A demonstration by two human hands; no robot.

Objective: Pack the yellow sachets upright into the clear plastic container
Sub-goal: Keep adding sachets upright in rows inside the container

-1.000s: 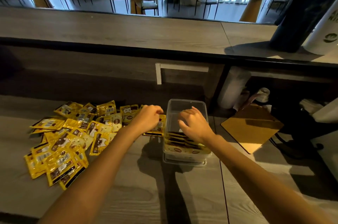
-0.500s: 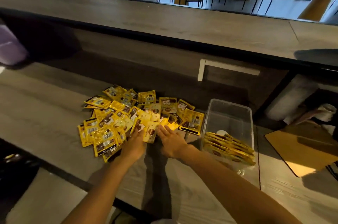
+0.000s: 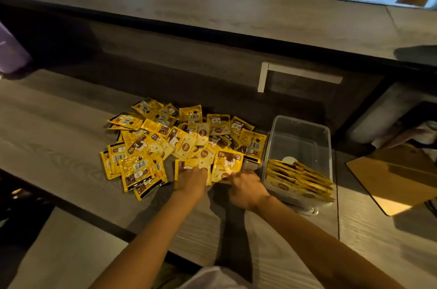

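Note:
A heap of yellow sachets (image 3: 170, 140) lies spread on the grey wooden counter. To its right stands the clear plastic container (image 3: 300, 137), with several sachets (image 3: 298, 180) on edge in its near end and its far half bare. My left hand (image 3: 192, 181) presses down on a sachet (image 3: 191, 164) at the heap's near edge. Next to it, a brown-and-yellow sachet (image 3: 227, 162) has its near edge pinched by my right hand (image 3: 246, 186), just left of the container.
A raised counter ledge (image 3: 212, 17) runs across the back, with a white bracket (image 3: 264, 76) under it. A tan board (image 3: 397, 182) lies right of the container. A purple object (image 3: 9, 52) sits at far left. Chairs and tables stand beyond the ledge.
My right hand left the container and came to the heap's near edge. My left hand moved down from the heap's far right side. Both now rest on separate sachets.

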